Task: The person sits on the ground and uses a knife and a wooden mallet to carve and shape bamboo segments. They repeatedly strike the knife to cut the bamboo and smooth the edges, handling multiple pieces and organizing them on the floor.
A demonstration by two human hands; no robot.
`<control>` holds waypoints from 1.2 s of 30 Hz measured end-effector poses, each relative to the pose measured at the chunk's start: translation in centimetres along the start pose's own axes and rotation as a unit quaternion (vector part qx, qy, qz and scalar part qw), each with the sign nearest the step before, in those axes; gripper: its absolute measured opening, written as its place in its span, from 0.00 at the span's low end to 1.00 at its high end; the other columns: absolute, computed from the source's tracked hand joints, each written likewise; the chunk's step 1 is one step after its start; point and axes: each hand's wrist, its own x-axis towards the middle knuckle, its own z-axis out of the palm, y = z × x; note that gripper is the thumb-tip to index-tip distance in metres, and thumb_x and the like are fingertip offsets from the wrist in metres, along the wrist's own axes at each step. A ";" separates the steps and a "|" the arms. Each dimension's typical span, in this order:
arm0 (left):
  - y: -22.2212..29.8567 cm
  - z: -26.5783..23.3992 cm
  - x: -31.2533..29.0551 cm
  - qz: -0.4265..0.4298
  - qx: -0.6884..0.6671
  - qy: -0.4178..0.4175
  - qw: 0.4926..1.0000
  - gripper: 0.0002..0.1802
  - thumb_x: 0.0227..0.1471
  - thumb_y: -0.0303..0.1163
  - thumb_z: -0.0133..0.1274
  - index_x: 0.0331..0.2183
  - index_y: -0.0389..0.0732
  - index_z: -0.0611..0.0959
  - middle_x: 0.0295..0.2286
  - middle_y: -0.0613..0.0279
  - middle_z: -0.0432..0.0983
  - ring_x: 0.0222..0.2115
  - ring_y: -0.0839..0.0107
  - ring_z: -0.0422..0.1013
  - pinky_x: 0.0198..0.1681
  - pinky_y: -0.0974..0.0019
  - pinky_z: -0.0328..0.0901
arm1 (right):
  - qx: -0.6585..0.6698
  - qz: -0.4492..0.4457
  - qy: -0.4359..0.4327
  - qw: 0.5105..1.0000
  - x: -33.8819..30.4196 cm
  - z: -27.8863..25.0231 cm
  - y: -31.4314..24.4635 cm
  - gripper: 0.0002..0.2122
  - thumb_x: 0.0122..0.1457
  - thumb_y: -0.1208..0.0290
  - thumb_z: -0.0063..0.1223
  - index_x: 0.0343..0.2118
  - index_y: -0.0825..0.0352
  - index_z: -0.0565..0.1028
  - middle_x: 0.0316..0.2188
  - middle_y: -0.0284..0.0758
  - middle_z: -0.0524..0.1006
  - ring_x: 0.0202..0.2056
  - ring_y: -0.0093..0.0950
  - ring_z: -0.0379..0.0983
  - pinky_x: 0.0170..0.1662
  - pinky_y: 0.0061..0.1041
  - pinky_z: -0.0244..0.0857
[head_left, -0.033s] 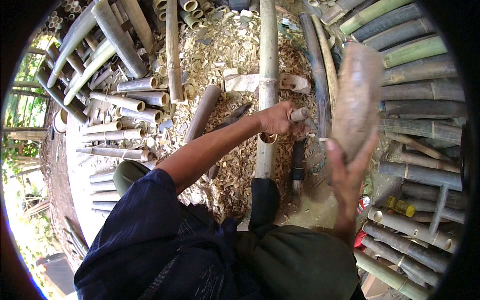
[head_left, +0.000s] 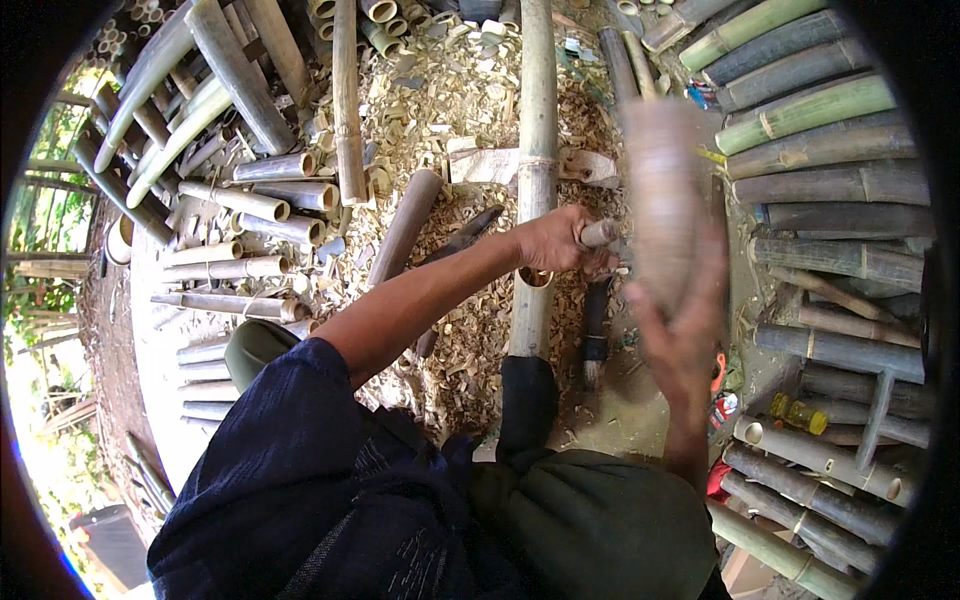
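Note:
A long pale bamboo pole [head_left: 537, 100] runs away from me, its near end beside a dark trouser leg. A cut hole [head_left: 534, 277] shows in its upper side. My left hand [head_left: 552, 240] lies over the pole just beyond this hole, closed round a chisel. The chisel's round wooden handle [head_left: 599, 233] sticks out to the right; its blade is hidden under the hand. My right hand [head_left: 682, 335] grips a thick wooden mallet [head_left: 662, 190], smeared by motion, close to the right of the handle. I cannot tell whether the two touch.
Wood chips [head_left: 450, 110] cover the ground around the pole. Cut bamboo tubes [head_left: 240, 268] lie at left, and stacked bamboo lengths [head_left: 830, 185] line the right side. A brown bamboo piece [head_left: 405, 225] rests left of the pole. A yellow bottle [head_left: 800, 413] lies at right.
My right hand has swung the mallet leftward, nearer to the chisel handle. My left hand and the bamboo pole stay in place.

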 end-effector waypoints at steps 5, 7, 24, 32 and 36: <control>-1.4 -1.3 -3.0 -0.015 0.039 0.326 0.944 0.10 0.59 0.32 0.56 0.31 0.35 0.82 0.24 0.63 0.79 0.23 0.72 0.74 0.28 0.63 0.72 | 0.083 0.135 -0.135 0.978 0.7 -0.4 0.7 0.44 0.54 0.70 0.61 0.72 0.62 0.49 0.67 0.51 0.62 0.64 0.40 0.64 0.66 0.35 0.56; 4.2 -6.6 -7.5 -0.268 -0.064 0.510 0.815 0.14 0.62 0.35 0.52 0.34 0.34 0.83 0.23 0.58 0.79 0.21 0.65 0.75 0.28 0.59 0.73 | 0.140 0.190 -0.059 0.970 -3.4 -1.4 1.9 0.43 0.54 0.72 0.60 0.72 0.67 0.49 0.66 0.50 0.62 0.65 0.40 0.62 0.67 0.36 0.54; -8.8 -15.1 -21.0 -0.392 0.036 0.301 0.869 0.43 0.42 0.47 0.69 0.54 0.31 0.75 0.47 0.44 0.78 0.48 0.52 0.75 0.53 0.49 0.68 | 0.218 0.305 -0.116 0.920 -11.1 3.1 4.9 0.40 0.57 0.72 0.59 0.70 0.72 0.52 0.65 0.46 0.63 0.64 0.35 0.61 0.67 0.30 0.52; -3.4 -10.8 -18.9 -0.175 -0.401 0.268 0.858 0.52 0.40 0.48 0.73 0.61 0.33 0.69 0.51 0.51 0.75 0.51 0.56 0.72 0.61 0.51 0.62 | 0.285 0.340 -0.094 0.891 -12.5 3.3 4.9 0.40 0.57 0.73 0.59 0.71 0.70 0.52 0.65 0.45 0.63 0.63 0.35 0.61 0.67 0.30 0.52; -2.5 -8.4 -17.3 -0.151 -0.451 0.253 0.843 0.50 0.41 0.46 0.72 0.60 0.35 0.69 0.51 0.50 0.75 0.52 0.56 0.73 0.61 0.50 0.62 | 0.289 0.358 -0.107 0.882 -12.0 3.0 3.9 0.41 0.57 0.72 0.59 0.71 0.72 0.51 0.66 0.46 0.61 0.64 0.36 0.60 0.67 0.32 0.53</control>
